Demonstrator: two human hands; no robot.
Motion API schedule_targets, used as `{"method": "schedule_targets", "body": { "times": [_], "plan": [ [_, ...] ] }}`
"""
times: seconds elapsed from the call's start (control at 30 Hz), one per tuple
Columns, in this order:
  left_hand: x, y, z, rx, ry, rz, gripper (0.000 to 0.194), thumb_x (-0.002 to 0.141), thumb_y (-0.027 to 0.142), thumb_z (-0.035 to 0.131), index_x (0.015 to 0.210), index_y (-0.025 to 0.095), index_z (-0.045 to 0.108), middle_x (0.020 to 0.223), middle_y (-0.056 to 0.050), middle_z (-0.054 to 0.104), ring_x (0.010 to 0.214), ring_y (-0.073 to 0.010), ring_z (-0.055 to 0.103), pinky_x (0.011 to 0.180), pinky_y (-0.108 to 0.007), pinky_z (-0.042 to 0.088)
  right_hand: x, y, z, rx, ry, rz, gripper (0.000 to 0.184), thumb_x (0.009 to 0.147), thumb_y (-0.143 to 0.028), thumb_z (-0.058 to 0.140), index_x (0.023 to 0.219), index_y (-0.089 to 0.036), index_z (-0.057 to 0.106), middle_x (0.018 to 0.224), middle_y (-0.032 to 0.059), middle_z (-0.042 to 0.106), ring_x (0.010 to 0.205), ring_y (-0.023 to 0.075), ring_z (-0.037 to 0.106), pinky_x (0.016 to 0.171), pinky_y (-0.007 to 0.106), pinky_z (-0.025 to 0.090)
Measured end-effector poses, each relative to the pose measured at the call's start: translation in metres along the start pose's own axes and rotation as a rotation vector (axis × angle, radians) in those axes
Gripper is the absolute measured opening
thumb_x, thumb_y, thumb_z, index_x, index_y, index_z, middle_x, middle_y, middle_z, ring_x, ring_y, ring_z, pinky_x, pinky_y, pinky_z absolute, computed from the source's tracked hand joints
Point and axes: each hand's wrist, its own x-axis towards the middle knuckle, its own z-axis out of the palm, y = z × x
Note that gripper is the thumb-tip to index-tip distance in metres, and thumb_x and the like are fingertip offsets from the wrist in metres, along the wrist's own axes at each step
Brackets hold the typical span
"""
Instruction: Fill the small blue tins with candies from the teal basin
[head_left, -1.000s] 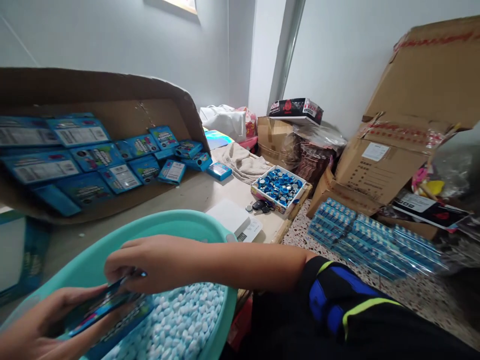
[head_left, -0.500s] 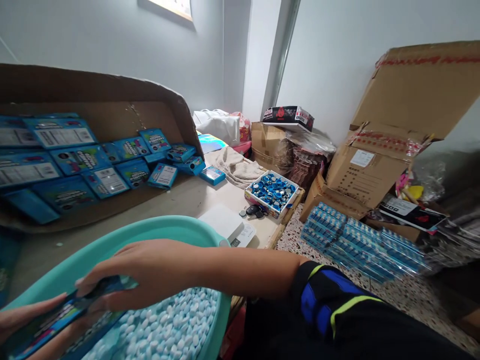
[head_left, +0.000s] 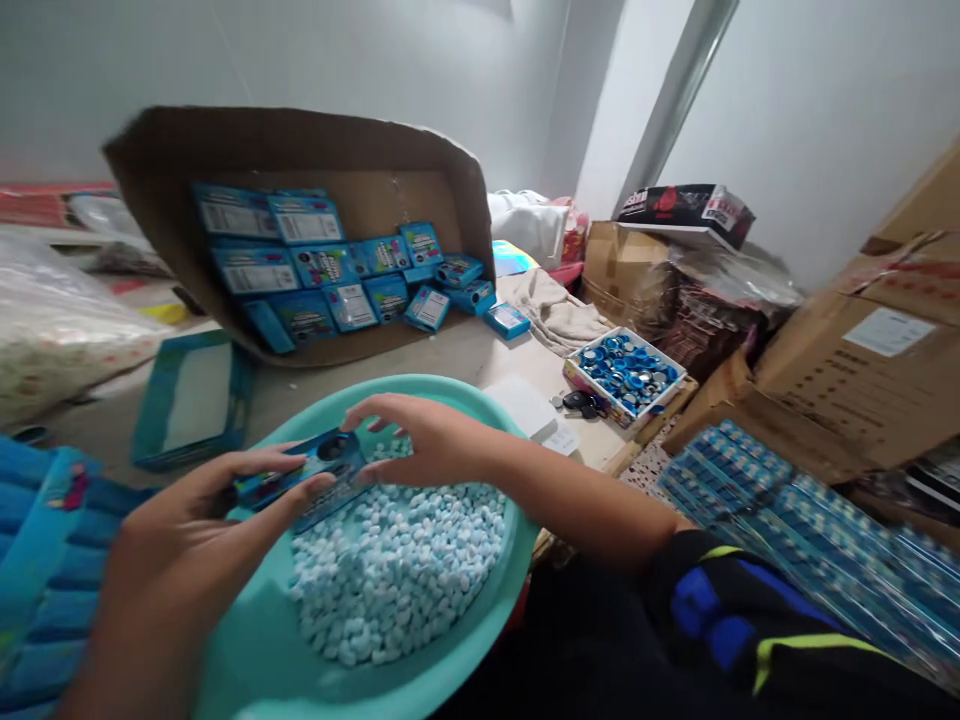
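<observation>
A teal plastic basin sits in front of me, heaped with small pale blue and white tablets. Over the tablets I hold a small flat blue box. My left hand grips its left end, thumb on top. My right hand pinches its right end with curled fingers. Behind the basin an open cardboard carton lies tilted on the table, with several of the same blue boxes inside it.
A white tray of blue caps and a white scale stand on the table past the basin. A blue-rimmed tray lies at left. Brown cartons and wrapped blue packs fill the right side.
The view swung left and down, so the basin and both hands now sit nearer the middle. The blue box has risen and moved right above the tablets, still held by both hands.
</observation>
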Motion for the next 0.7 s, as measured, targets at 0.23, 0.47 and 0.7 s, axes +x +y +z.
{"method": "schedule_targets", "body": {
  "times": [0.23, 0.47, 0.7],
  "plan": [
    [0.0, 0.007, -0.005, -0.129, -0.196, 0.1, 0.036, 0.071, 0.063, 0.081, 0.082, 0.029, 0.079, 0.104, -0.003, 0.084, 0.09, -0.0277, 0.08, 0.064, -0.03, 0.062, 0.0, -0.015, 0.004, -0.197, -0.258, -0.038, 0.029, 0.097, -0.033, 0.071, 0.119, -0.015, 0.069, 0.126, 0.0129, 0.073, 0.114, 0.0258, 0.071, 0.096, 0.035, 0.052],
    [0.007, -0.013, 0.001, -0.127, -0.314, 0.107, 0.04, 0.069, 0.062, 0.085, 0.093, 0.03, 0.079, 0.109, -0.003, 0.083, 0.102, -0.0311, 0.08, 0.093, -0.039, 0.066, 0.005, -0.005, 0.002, -0.088, -0.365, 0.031, 0.037, 0.095, -0.033, 0.074, 0.125, -0.013, 0.071, 0.125, 0.0114, 0.077, 0.109, 0.0211, 0.072, 0.089, 0.026, 0.051],
    [0.017, -0.017, 0.011, -0.384, -0.047, -0.052, 0.101, 0.059, 0.05, 0.087, 0.148, 0.025, 0.046, 0.142, -0.019, 0.067, 0.128, -0.0389, 0.069, 0.103, -0.054, 0.062, 0.004, -0.008, -0.001, -0.09, -0.064, 0.165, 0.041, 0.093, -0.043, 0.075, 0.126, -0.019, 0.076, 0.11, 0.006, 0.08, 0.092, 0.0183, 0.071, 0.078, 0.025, 0.05]
  ]
}}
